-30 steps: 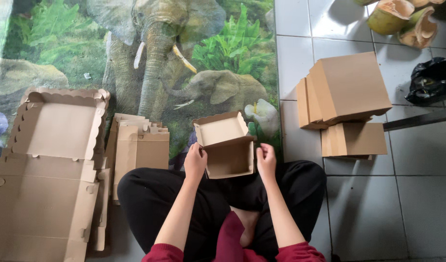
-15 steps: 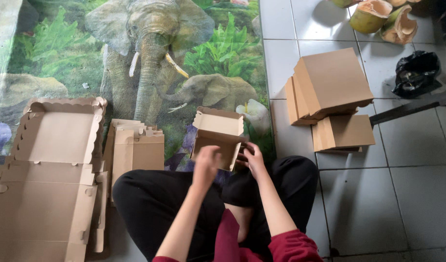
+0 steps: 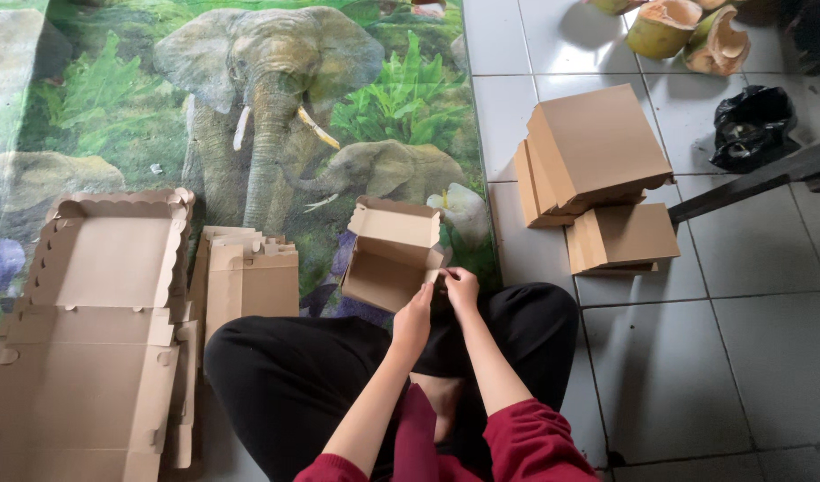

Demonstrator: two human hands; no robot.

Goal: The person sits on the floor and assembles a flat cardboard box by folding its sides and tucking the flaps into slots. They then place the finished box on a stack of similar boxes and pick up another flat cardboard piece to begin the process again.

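Both hands meet at the right side flap of a half-folded cardboard box (image 3: 390,259), which sits open and tilted just beyond the knees, on the near edge of the elephant mat (image 3: 249,107). The left hand (image 3: 416,314) and right hand (image 3: 461,287) pinch that flap with curled fingers. Flat box blanks (image 3: 249,281) lie left; finished boxes (image 3: 597,161) are stacked right on the tiled floor (image 3: 740,339)

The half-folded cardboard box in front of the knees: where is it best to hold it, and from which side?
Probably by the near side wall of the half-folded cardboard box, from the person's side: its open mouth tilts toward them, and both the left hand and right hand already meet that edge.
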